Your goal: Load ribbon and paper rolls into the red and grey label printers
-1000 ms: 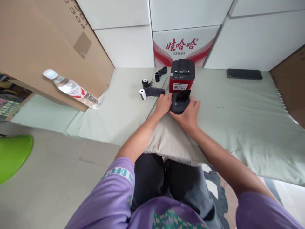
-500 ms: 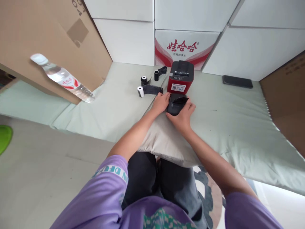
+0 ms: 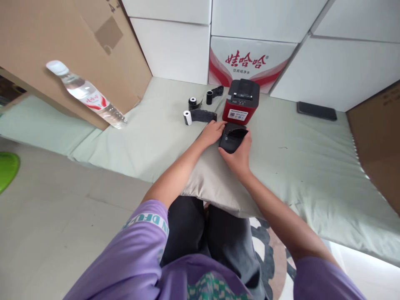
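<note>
A small black portable printer (image 3: pixel 229 143) sits at the front of the cloth-covered surface, a dark strip standing up at its top. My right hand (image 3: pixel 240 155) wraps its right side, thumb at the near edge and fingers around the far right. Along the printer's left side lies my left hand (image 3: pixel 214 131), its fingertips at the back left corner, gripping it from that side. Just behind stands a red and black receipt printer (image 3: pixel 241 102). To the left are several paper rolls with dark strips: a white one (image 3: pixel 187 118), a dark one with a white end (image 3: pixel 192 102) and a black one (image 3: pixel 209 98).
A water bottle (image 3: pixel 89 96) leans at the left by a cardboard box (image 3: pixel 81 41). White cartons (image 3: pixel 250 58) line the back. A dark phone-like slab (image 3: pixel 316 111) lies at the right, near another cardboard box (image 3: pixel 378 129). My knees are below the front edge.
The view has shifted slightly, so the background sits a little to the right. Both hands stay on the black printer, with the right fingers slightly more tucked along its side.
</note>
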A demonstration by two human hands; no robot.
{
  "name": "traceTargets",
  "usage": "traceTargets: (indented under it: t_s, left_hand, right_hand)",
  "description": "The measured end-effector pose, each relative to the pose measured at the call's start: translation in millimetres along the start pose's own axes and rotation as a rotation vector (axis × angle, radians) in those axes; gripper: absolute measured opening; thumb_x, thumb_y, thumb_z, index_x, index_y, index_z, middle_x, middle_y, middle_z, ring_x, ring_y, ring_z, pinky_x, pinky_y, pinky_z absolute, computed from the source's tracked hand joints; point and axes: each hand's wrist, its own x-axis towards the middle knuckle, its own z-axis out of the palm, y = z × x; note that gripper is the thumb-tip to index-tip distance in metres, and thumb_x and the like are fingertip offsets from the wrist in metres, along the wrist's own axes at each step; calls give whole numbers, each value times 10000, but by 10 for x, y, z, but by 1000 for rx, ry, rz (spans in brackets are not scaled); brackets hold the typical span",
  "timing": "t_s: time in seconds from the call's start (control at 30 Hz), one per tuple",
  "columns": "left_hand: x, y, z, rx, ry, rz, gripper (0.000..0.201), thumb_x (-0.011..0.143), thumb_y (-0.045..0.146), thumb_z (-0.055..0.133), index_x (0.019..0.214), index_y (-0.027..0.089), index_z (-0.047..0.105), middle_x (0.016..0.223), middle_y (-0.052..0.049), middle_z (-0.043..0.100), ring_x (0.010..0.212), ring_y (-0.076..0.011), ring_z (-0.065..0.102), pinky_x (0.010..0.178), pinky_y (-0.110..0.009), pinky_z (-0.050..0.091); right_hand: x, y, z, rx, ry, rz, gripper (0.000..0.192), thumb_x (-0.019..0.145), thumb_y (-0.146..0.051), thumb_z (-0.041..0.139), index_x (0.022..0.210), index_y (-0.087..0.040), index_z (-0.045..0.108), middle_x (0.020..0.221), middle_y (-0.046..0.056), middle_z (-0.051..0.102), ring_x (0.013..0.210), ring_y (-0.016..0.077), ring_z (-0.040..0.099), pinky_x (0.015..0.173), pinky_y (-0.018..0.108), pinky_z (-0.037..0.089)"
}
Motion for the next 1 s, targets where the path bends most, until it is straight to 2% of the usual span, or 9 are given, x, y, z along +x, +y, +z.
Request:
traceTargets:
  t_s: [0.17, 0.3, 0.4, 0.47, 0.57, 0.73, 0.83, 1.0]
  left_hand:
    - [-35, 30, -8, 13, -21, -8, 502, 1138, 306, 346, 1522, 287, 668, 1462, -107, 711, 1506, -274, 561, 1304, -507, 387]
    - [-120, 103, 46, 38, 42, -32, 479, 1149, 298, 318, 1477, 302, 668, 1550, -82, 684, 1582, -273, 485, 1337, -540, 311]
    - [-179, 131, 72, 58, 66, -25, 454, 1146, 315, 332, 1458, 286, 661, 1574, -79, 669, 1589, -294, 469, 1336, -541, 313]
    - [-203, 135, 84, 84, 71, -25, 458, 1146, 319, 325, 1464, 264, 651, 1612, -87, 638, 1601, -303, 450, 1339, -539, 312]
    - [-217, 129, 99, 122, 75, -18, 481, 1148, 311, 306, 1497, 239, 630, 1687, -98, 572, 1626, -304, 419, 1367, -541, 272]
    - [-248, 165, 53, 192, 24, -2, 519, 1150, 302, 299, 1555, 178, 600, 1771, -124, 471, 1653, -331, 396, 1404, -560, 226]
    - [-285, 219, -4, 268, -33, -22, 557, 1158, 303, 250, 1608, 166, 548, 1808, -107, 415, 1694, -310, 340, 1434, -537, 182]
    - [-292, 226, -7, 325, -28, -13, 573, 1163, 309, 215, 1616, 186, 544, 1801, -81, 430, 1704, -279, 334, 1446, -528, 171]
  right_hand:
    - [108, 80, -37, 86, -7, 16, 1307, 758, -557, 791, 1734, -121, 38, 1786, 289, 245, 1706, 398, 281, 1405, 628, 245]
    - [331, 246, -219, 164, -188, -62, 1511, 679, -607, 866, 1749, -64, -53, 1797, 307, 197, 1719, 385, 242, 1429, 560, 209]
    - [504, 386, -381, 105, -356, -96, 1674, 535, -670, 949, 1762, -83, -26, 1811, 303, 152, 1731, 442, 172, 1425, 618, 160]
    - [583, 452, -446, 51, -420, -104, 1770, 422, -693, 991, 1771, -108, 5, 1825, 296, 126, 1732, 487, 123, 1413, 675, 129]
    - [626, 505, -463, 5, -417, -115, 1827, 363, -703, 1003, 1780, -135, 1, 1834, 283, 118, 1726, 508, 98, 1395, 724, 121]
    - [603, 590, -405, -27, -358, -234, 1760, 486, -772, 955, 1781, -130, -51, 1860, 264, 16, 1745, 465, 37, 1419, 659, 96]
    - [602, 661, -385, -28, -344, -311, 1775, 517, -871, 900, 1774, -108, -94, 1856, 284, -16, 1744, 490, 21, 1422, 670, 56]
    - [638, 750, -373, 18, -320, -338, 1743, 530, -937, 875, 1790, -249, -114, 1876, 209, -3, 1741, 514, 50, 1416, 723, 46]
